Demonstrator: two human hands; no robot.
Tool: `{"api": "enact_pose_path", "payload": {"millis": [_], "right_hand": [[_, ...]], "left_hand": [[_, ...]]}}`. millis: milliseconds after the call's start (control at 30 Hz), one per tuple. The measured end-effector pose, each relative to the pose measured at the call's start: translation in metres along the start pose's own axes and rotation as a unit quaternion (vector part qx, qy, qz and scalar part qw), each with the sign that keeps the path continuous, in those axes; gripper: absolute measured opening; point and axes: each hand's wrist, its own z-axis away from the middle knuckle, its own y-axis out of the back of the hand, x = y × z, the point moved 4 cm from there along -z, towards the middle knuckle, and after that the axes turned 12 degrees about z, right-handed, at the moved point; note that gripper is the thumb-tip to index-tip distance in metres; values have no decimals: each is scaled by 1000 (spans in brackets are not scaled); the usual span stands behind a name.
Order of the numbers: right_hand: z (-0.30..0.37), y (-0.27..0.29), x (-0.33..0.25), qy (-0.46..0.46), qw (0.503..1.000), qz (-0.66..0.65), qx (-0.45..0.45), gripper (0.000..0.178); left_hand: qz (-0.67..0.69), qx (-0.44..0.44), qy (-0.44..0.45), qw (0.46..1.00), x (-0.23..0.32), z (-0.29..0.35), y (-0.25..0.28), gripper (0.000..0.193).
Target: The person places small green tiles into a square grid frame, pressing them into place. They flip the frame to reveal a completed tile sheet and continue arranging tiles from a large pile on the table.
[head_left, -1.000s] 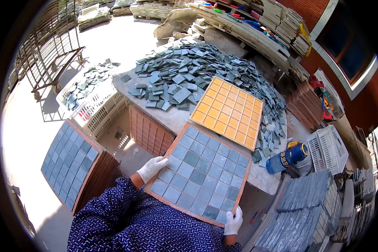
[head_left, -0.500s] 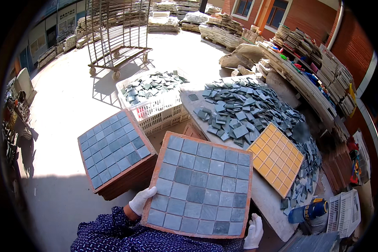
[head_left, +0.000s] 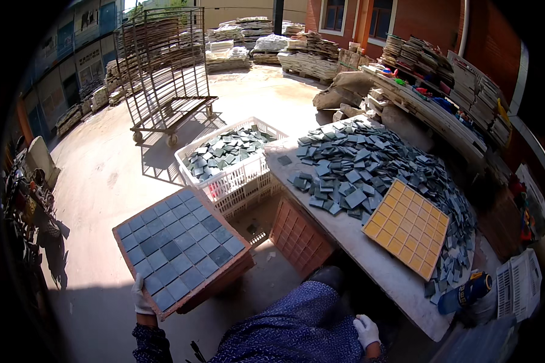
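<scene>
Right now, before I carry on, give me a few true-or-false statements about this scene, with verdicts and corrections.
1. The left hand is at the edge of the tiled tray. True.
2. The right hand grips the yellow tray. False: the hand is by the lap, apart from that tray.
3. The white basket holds loose tiles. True.
4. The bottle is inside the white basket. False: it is at the near end of the table.
5. The wheeled rack stands beyond the white basket. True.
6. The tiled tray's tiles are red. False: they are grey-blue.
</scene>
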Motion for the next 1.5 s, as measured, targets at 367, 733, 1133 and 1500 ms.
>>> {"api": "enact_pose_path", "payload": {"millis": [367, 733, 1133, 1500], "right_hand": [[5, -7, 14, 31, 997, 73, -8, 41], [10, -10, -3, 69, 988, 138, -8, 45], [1, -12, 14, 45, 999, 21, 0, 43], [-1, -21, 2, -4, 995, -91, -46, 37]], "left_hand": [[-58, 72, 2, 996, -8, -23, 22, 62], [-712, 256, -56, 651, 76, -84, 110, 73], [-885, 210, 18, 416, 60, -65, 40, 71], [-753, -453, -312, 361, -174, -127, -214, 45]]}}
